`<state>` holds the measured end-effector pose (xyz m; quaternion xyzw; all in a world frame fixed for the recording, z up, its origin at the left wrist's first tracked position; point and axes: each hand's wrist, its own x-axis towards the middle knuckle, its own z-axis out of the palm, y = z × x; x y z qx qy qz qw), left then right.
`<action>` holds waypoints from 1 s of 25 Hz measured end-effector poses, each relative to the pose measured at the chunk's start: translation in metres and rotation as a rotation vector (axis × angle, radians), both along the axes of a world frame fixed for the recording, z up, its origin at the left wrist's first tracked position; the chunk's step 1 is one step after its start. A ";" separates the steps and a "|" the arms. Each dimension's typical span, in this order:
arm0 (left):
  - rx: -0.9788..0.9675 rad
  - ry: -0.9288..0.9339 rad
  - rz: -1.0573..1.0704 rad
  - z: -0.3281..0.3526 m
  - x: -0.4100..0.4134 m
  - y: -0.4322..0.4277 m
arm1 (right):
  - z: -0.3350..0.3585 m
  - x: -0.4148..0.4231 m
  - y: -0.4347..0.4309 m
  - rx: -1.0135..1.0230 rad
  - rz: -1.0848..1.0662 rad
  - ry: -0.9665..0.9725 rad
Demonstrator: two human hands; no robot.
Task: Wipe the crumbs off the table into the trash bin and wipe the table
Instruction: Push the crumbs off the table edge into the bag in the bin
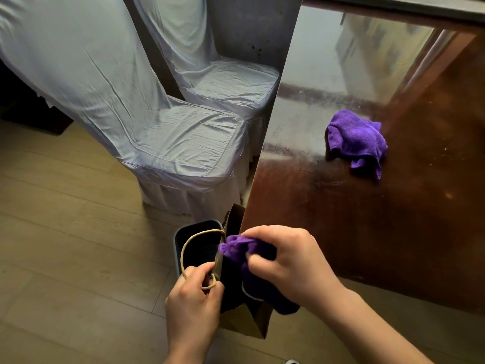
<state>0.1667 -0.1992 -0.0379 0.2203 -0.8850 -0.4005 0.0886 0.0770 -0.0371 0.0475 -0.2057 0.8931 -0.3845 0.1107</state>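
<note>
My right hand [288,264] grips a purple cloth [237,246] over the open mouth of a brown paper bag [246,321], just off the table's near left corner. My left hand [194,303] pinches the bag's twine handle [194,239] and holds the bag up. Behind the bag, on the floor, stands a dark trash bin [195,229] with a rounded rim. A second purple cloth [357,139] lies crumpled on the glossy brown table [393,232], apart from both hands. Small pale specks dot the table's right part.
Two chairs in white covers [181,143] stand along the table's left edge, the nearer one just beyond the bin. Light wood flooring [65,245] spreads to the left. A dark wall ledge [393,6] runs along the table's far side.
</note>
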 end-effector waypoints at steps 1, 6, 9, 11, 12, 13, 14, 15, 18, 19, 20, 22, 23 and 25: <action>0.001 -0.003 -0.004 0.000 0.000 -0.002 | 0.000 -0.003 -0.001 -0.062 -0.005 -0.090; -0.002 -0.012 0.055 -0.009 0.003 -0.012 | 0.002 -0.022 0.015 -0.445 -0.179 -0.349; 0.020 -0.030 0.081 -0.020 0.002 -0.018 | 0.001 -0.038 0.031 -0.565 -0.359 -0.334; 0.007 -0.042 0.103 -0.032 -0.002 -0.024 | -0.001 -0.049 0.038 -0.580 -0.386 -0.329; 0.000 -0.058 0.121 -0.038 -0.005 -0.028 | -0.002 -0.052 0.038 -0.578 -0.380 -0.330; 0.000 -0.076 0.147 -0.045 -0.008 -0.032 | -0.003 -0.055 0.037 -0.578 -0.370 -0.333; 0.002 -0.090 0.176 -0.052 -0.013 -0.036 | -0.005 -0.057 0.033 -0.572 -0.358 -0.327; 0.002 -0.101 0.204 -0.060 -0.018 -0.040 | -0.008 -0.060 0.029 -0.557 -0.346 -0.310; -0.010 -0.120 0.253 -0.079 -0.034 -0.050 | -0.014 -0.066 0.018 -0.522 -0.318 -0.257; -0.015 -0.120 0.264 -0.085 -0.039 -0.053 | -0.016 -0.068 0.016 -0.522 -0.310 -0.246; -0.022 -0.119 0.275 -0.091 -0.044 -0.055 | -0.017 -0.070 0.013 -0.524 -0.300 -0.237; -0.031 -0.123 0.298 -0.102 -0.052 -0.061 | -0.021 -0.073 0.008 -0.526 -0.284 -0.221; -0.032 -0.127 0.310 -0.107 -0.056 -0.064 | -0.022 -0.074 0.006 -0.524 -0.282 -0.207; -0.027 -0.147 0.319 -0.119 -0.063 -0.069 | -0.027 -0.077 0.003 -0.510 -0.281 -0.167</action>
